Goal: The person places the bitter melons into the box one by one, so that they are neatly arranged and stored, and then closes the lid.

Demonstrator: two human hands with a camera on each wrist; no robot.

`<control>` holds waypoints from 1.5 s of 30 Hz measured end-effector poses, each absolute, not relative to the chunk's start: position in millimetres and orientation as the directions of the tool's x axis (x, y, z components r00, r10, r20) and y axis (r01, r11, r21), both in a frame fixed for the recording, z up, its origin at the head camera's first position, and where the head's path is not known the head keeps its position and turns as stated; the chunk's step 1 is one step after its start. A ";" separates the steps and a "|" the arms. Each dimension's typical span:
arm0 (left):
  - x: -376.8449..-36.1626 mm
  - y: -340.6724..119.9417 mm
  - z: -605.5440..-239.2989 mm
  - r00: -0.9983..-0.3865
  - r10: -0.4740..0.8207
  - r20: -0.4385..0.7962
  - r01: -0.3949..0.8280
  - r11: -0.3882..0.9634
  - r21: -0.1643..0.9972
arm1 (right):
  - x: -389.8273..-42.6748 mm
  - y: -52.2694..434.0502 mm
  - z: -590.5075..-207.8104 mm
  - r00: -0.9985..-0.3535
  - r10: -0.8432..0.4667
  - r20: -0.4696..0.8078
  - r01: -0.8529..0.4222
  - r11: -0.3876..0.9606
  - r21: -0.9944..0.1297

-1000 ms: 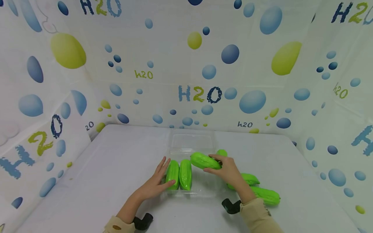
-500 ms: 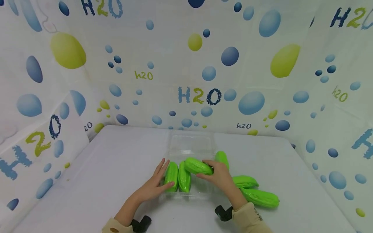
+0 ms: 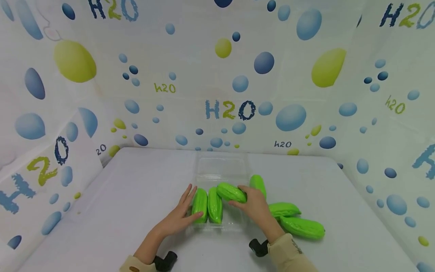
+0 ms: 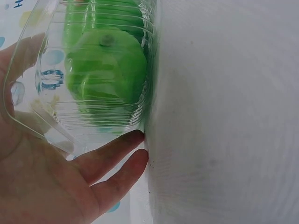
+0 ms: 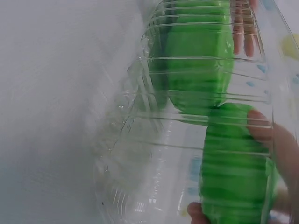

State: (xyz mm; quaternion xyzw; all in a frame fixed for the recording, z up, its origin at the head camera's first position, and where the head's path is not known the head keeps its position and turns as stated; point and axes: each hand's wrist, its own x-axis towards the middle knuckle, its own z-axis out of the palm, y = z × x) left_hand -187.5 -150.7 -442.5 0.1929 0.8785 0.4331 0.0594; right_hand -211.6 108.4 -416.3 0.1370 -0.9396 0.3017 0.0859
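My right hand grips a glossy green, ridged bitter melon over the clear plastic clamshell container. That melon lies slanted, its left end against the top of a second bitter melon. A third bitter melon stands lengthwise along the container's left side. My left hand rests at that side with its fingers extended and the thumb over the left melon. In the left wrist view, the left hand touches the container's rim from outside. Through the clear wall in the right wrist view, the held melon shows between thumb and fingers.
The container's lid lies folded back on the white table. Right of the container are more bitter melons: one upright behind the right hand, and two by the forearm, the nearer melon in front. Patterned sheeting encloses the table.
My right hand has carried its melon leftward and down, close to the second melon, and has hardly moved in the last half second. The left hand stays in place.
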 end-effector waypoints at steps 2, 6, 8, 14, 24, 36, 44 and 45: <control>-188.1 -150.7 -442.9 -0.919 0.390 0.065 0.289 0.551 0.783 | -211.9 107.2 -416.0 -0.951 -0.199 0.237 -0.298 0.793 -0.531; -189.0 -151.1 -444.3 -0.919 0.387 0.071 0.293 0.552 0.781 | -211.8 104.5 -414.5 -0.959 -0.182 0.219 -0.271 0.815 -0.513; -189.1 -151.1 -444.6 -0.919 0.388 0.072 0.294 0.551 0.781 | -211.6 103.5 -414.4 -0.962 -0.176 0.210 -0.261 0.825 -0.501; -188.2 -150.2 -442.4 -0.919 0.387 0.068 0.292 0.556 0.778 | -209.2 101.4 -415.2 -0.962 -0.197 0.186 -0.266 0.827 -0.496; -187.7 -151.0 -440.6 -0.916 0.396 0.066 0.294 0.552 0.781 | -202.3 98.6 -417.3 -0.964 -0.230 0.131 -0.264 0.803 -0.535; -188.6 -152.2 -442.4 -0.906 0.414 0.085 0.315 0.528 0.789 | -198.7 99.1 -417.5 -0.963 -0.263 0.053 -0.249 0.802 -0.542; -189.8 -153.0 -443.5 -0.905 0.416 0.093 0.322 0.524 0.789 | -197.8 95.8 -418.9 -0.957 -0.289 0.005 -0.252 0.828 -0.500; -189.8 -152.9 -443.6 -0.904 0.416 0.094 0.323 0.524 0.788 | -197.8 95.3 -419.4 -0.957 -0.291 0.000 -0.253 0.832 -0.494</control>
